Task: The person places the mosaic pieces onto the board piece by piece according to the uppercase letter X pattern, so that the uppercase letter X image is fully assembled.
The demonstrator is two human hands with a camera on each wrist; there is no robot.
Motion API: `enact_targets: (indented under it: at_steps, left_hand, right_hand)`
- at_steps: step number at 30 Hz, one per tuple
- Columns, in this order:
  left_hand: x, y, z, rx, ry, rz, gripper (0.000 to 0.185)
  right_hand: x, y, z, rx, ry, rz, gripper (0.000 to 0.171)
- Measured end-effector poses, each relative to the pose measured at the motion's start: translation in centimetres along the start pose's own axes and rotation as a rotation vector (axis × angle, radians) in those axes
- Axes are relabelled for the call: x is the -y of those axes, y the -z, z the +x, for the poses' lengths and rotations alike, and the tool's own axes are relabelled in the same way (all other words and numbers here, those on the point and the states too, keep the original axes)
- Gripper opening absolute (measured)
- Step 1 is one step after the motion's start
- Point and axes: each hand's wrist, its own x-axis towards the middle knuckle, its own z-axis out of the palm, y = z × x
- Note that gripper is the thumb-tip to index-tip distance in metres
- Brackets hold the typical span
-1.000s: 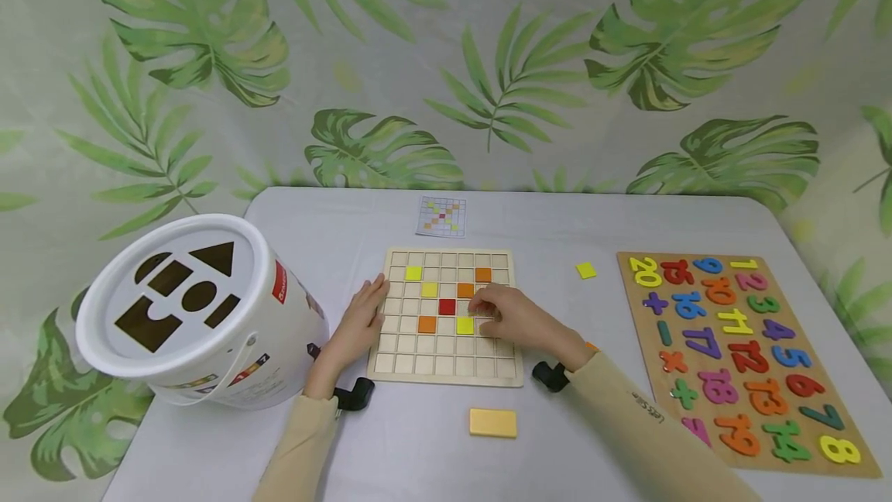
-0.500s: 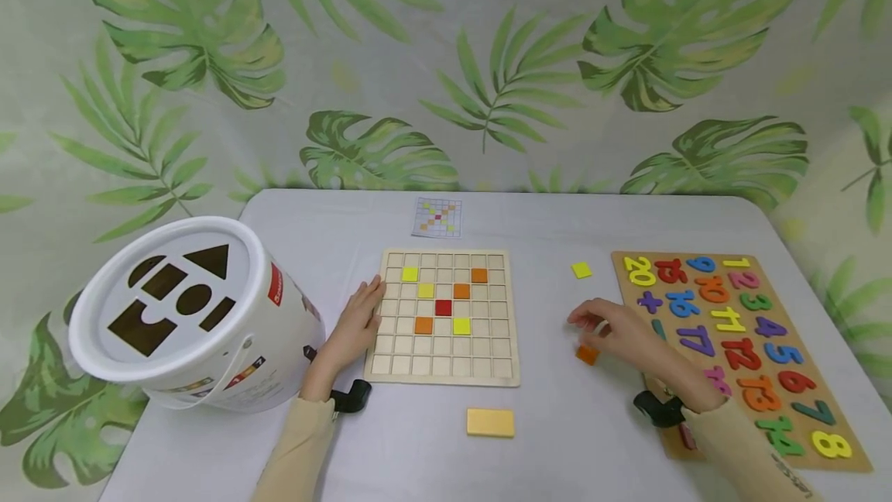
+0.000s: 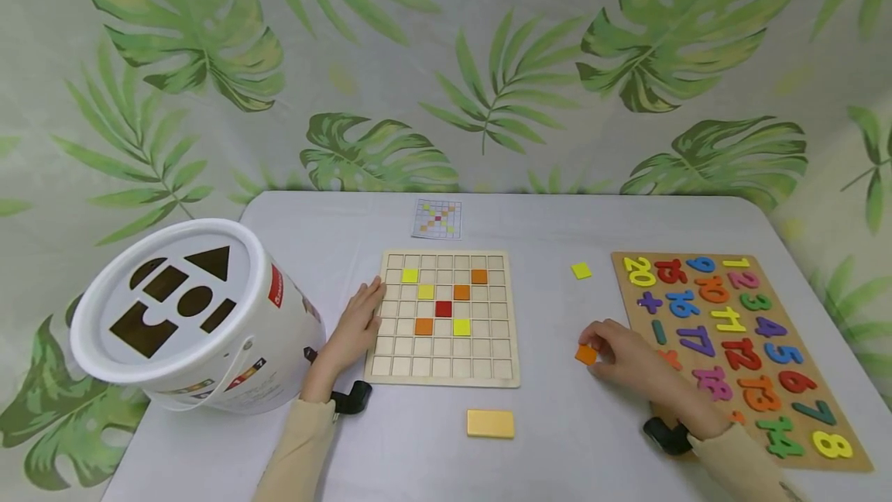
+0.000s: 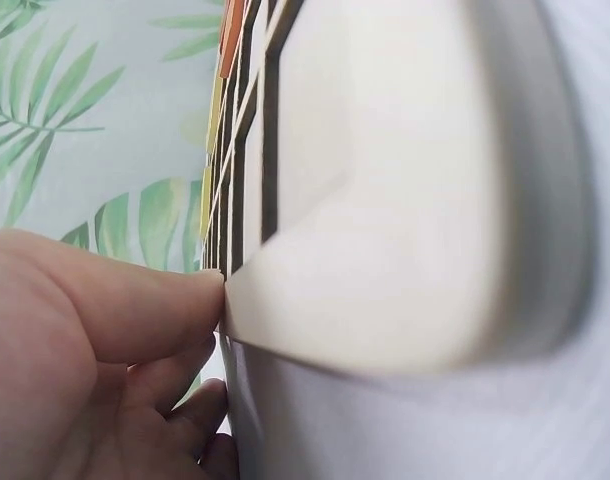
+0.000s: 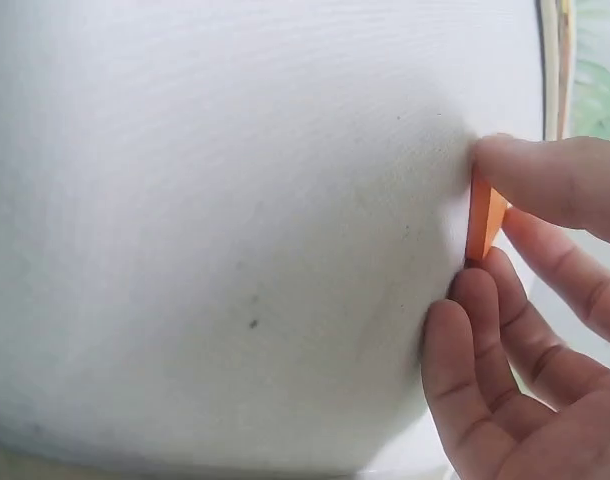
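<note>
A wooden grid board lies mid-table, with one red tile and several yellow and orange tiles in its cells. My left hand rests along the board's left edge, fingers extended. Up close in the left wrist view, the thumb touches the board's pale wooden rim. To the right of the board, my right hand pinches an orange square tile at the tabletop. That tile stands on edge between thumb and fingers in the right wrist view, partly covered by the thumb.
A loose yellow tile lies farther back. Behind the board is a small pattern card; in front, a yellow rectangular block. A white bucket with shape holes stands left. A number board lies right, under the right forearm.
My right hand has moved right from the grid board to the orange tile on the table and now grips it. The left hand has stayed at the board's edge.
</note>
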Motion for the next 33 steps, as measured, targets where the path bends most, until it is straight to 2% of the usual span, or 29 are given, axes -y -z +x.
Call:
enact_targets:
  at_steps: [7, 9, 14, 16, 25, 33]
  left_hand:
    - [0.1, 0.0, -0.1, -0.006, -0.006, -0.007, 0.054]
    - [0.4, -0.1, -0.1, -0.018, -0.020, -0.010, 0.054]
    - [0.2, 0.0, -0.1, -0.003, 0.000, -0.008, 0.055]
    - [0.0, 0.1, 0.0, 0.013, 0.023, -0.008, 0.055]
    - [0.0, 0.0, 0.0, 0.001, 0.026, -0.008, 0.055]
    - [0.2, 0.1, 0.0, 0.015, 0.034, -0.007, 0.055]
  right_hand:
    - [1.2, 0.1, 1.1, -0.020, 0.009, -0.005, 0.029]
    - [1.9, 0.1, 1.7, -0.018, 0.024, 0.011, 0.028]
    - [4.5, -0.7, 3.6, 0.012, 0.064, 0.052, 0.027]
    - [5.7, -1.2, 4.5, 0.030, 0.093, 0.067, 0.027]
    - [10.9, -4.7, 8.6, 0.121, 0.293, 0.091, 0.023]
    - [14.7, -7.9, 11.7, 0.187, 0.386, 0.054, 0.020]
